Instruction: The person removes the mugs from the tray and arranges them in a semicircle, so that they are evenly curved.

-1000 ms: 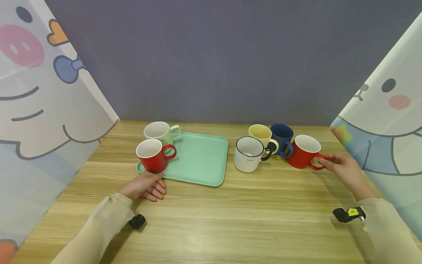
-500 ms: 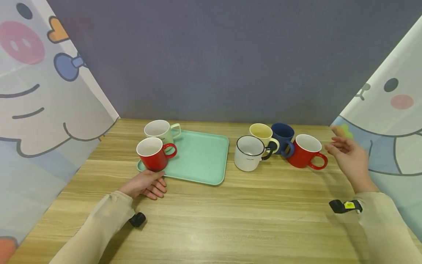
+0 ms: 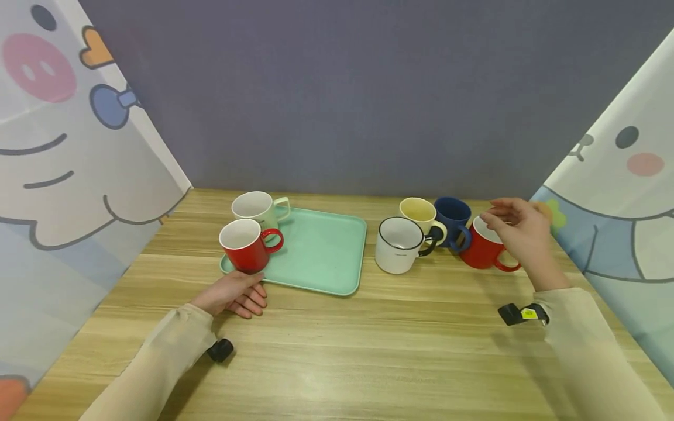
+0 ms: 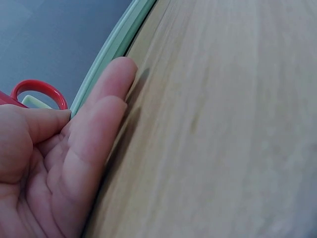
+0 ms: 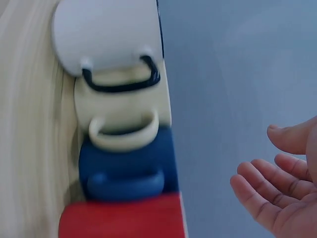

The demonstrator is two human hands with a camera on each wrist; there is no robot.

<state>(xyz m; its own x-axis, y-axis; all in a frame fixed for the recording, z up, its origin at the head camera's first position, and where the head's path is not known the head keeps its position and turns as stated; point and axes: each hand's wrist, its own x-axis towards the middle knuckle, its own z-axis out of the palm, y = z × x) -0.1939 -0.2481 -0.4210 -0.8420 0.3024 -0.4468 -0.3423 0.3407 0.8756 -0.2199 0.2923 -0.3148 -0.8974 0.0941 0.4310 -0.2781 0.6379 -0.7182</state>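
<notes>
My left hand point(image 3: 231, 293) pinches the near left edge of a mint-green tray point(image 3: 316, 251), thumb on the rim and fingers along its outer side. In the left wrist view, the thumb point(image 4: 47, 121) meets that rim. A red mug point(image 3: 247, 257) and a pale green mug point(image 3: 268, 219) stand on the tray's left part. Holding nothing, my right hand point(image 3: 521, 234) hovers at the far right and overlaps another red mug point(image 3: 476, 251). Seen from the right wrist, its relaxed fingers point(image 5: 257, 198) are apart from the row of mugs.
Beside the right red mug stand a blue mug point(image 3: 451, 216), a yellow mug point(image 3: 416, 210) and a white mug with a black rim point(image 3: 395, 254). They form a close cluster on the wooden table point(image 3: 342, 351). A grey wall point(image 3: 342, 99) rises behind.
My right hand has let go of the right red mug's handle, lifted, and moved left over that mug. The left hand and tray have stayed in place.
</notes>
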